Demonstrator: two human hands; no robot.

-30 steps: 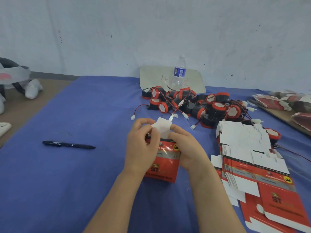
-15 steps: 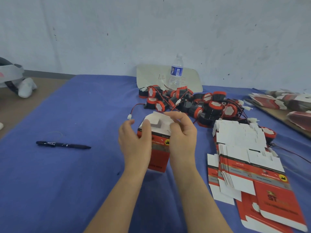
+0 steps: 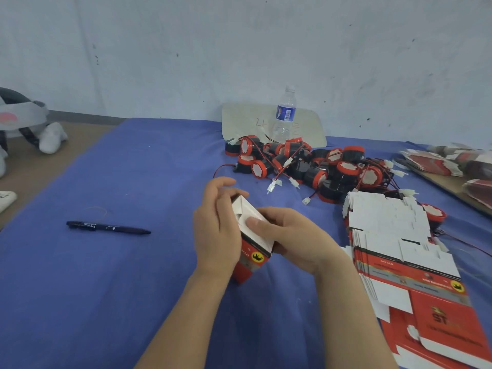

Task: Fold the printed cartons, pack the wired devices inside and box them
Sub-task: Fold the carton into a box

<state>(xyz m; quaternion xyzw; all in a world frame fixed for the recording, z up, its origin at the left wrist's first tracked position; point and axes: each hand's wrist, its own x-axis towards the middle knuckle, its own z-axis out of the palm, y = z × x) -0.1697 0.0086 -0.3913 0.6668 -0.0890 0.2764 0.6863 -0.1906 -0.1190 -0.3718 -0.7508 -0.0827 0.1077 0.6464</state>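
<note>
Head view, and first the big blue table (image 3: 133, 288), spread wide from the near edge to the wall. Next in size, on the right side toward the near right corner: stack of flat cartons (image 3: 394, 235), white flaps fanned at the far end, red printed panels toward the near edge. Beyond that stack, along the far edge right of centre: heap of wired devices (image 3: 319, 169), black bodies with red rims, thin red and black leads with white plugs trailing toward the middle. Behind the heap, by the wall, pale board (image 3: 245, 121), leaning or lying, cannot tell which, with a clear water bottle (image 3: 285, 115) upright in front of it. Loose flat cartons (image 3: 436, 161) off at the far right edge on a brown board (image 3: 450, 182).

Now the action, middle of the table: left hand (image 3: 215, 235) wrapped round the left side of the carton (image 3: 253, 259), fingers curled over its far top edge. Right hand (image 3: 295, 238) gripping the right side, thumb pressed flat on the white top flaps. Carton tilted, white flap end up toward the camera, red body pointing down at the cloth; touching the table or just above it, cannot tell. Flaps folded in across the top, small gap showing between them.

Smallest last: dark pen (image 3: 106, 227) lying flat, well apart on the left side.
</note>
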